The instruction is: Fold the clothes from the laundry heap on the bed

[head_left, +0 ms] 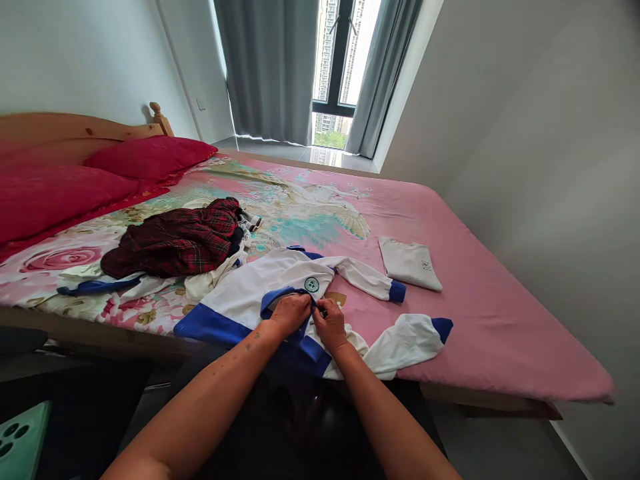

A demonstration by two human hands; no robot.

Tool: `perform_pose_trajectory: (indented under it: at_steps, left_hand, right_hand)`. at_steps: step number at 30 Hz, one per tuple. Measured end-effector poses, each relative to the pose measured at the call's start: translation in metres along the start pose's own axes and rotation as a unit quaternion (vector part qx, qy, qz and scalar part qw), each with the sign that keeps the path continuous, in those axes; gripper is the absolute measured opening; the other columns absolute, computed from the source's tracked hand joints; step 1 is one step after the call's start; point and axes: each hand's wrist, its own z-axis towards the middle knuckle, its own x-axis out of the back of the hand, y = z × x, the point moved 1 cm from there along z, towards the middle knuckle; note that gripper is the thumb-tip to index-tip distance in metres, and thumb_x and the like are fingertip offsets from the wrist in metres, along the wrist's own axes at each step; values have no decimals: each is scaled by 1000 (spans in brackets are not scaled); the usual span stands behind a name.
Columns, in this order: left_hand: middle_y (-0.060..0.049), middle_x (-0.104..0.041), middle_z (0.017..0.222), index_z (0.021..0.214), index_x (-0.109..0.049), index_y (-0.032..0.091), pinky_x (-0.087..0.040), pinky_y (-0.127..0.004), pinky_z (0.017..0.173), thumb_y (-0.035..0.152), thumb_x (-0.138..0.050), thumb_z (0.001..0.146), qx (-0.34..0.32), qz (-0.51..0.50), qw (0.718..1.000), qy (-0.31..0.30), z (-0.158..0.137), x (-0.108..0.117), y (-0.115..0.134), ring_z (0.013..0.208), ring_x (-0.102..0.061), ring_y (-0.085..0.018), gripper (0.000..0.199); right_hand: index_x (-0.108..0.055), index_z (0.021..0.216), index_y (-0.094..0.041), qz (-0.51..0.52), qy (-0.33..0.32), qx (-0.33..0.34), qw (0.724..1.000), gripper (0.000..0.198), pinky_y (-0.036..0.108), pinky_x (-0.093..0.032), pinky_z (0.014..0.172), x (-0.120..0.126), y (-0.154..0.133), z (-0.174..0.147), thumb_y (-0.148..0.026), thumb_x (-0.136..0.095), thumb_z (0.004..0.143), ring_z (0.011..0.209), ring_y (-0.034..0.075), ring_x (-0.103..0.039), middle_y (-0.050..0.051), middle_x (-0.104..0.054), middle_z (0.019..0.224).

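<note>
A white and blue long-sleeved jacket (265, 280) with a round green badge lies spread at the near edge of the bed. My left hand (293, 312) is closed on its blue collar edge, just below the badge. Right beside it, my right hand (329, 323) pinches the same dark blue edge between thumb and fingers. The two hands nearly touch. Both blue-cuffed sleeves stretch out to the right, one above the other. What lies under my fingers is mostly hidden.
A heap of clothes with a dark red plaid shirt (185, 240) lies left on the bed. A folded light grey top (411, 263) rests to the right on the pink sheet (480, 300). Red pillows (155, 157) are by the wooden headboard. A green phone (25, 440) shows at bottom left.
</note>
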Motion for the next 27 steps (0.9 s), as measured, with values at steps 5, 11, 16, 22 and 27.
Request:
perform_pose_trajectory:
  at_steps: [5,11,16,22,27]
  left_hand:
    - [-4,-68,82,81,-63,18,-44,-25,74,18,-50,81,16,-58,998,19,0,-5,-3,80,-63,-16,13]
    - [0,-62,73,78,-56,18,-42,-23,68,10,-49,76,38,-119,990,66,1,-8,0,69,-57,-12,11]
    - [3,-55,65,67,-50,19,-40,-23,66,8,-52,71,85,-181,977,80,2,-7,1,65,-52,-11,12]
    - [4,-54,63,65,-49,19,-39,-22,63,10,-53,70,108,-192,973,75,4,-10,-2,63,-51,-11,12]
    - [3,-55,64,64,-49,19,-37,-22,63,10,-54,67,125,-215,966,66,2,-6,1,64,-51,-11,11]
  right_hand:
    - [-62,83,-18,1,8,5,1000,11,31,-45,77,0,-1,0,-20,-52,79,81,17,-55,5,-61,83]
    - [-62,84,-18,1,2,14,1000,13,30,-45,76,1,-2,-1,-22,-51,80,80,17,-56,5,-62,83]
    - [-65,88,-18,37,2,-2,999,20,30,-47,76,4,-4,0,-23,-47,82,80,16,-60,5,-66,85]
    - [-66,83,-19,81,-29,-59,995,18,27,-48,71,5,0,4,-27,-50,80,73,15,-61,3,-68,80]
    - [-64,78,-19,70,-39,-64,995,13,25,-46,66,4,2,4,-27,-53,78,66,14,-59,1,-65,74]
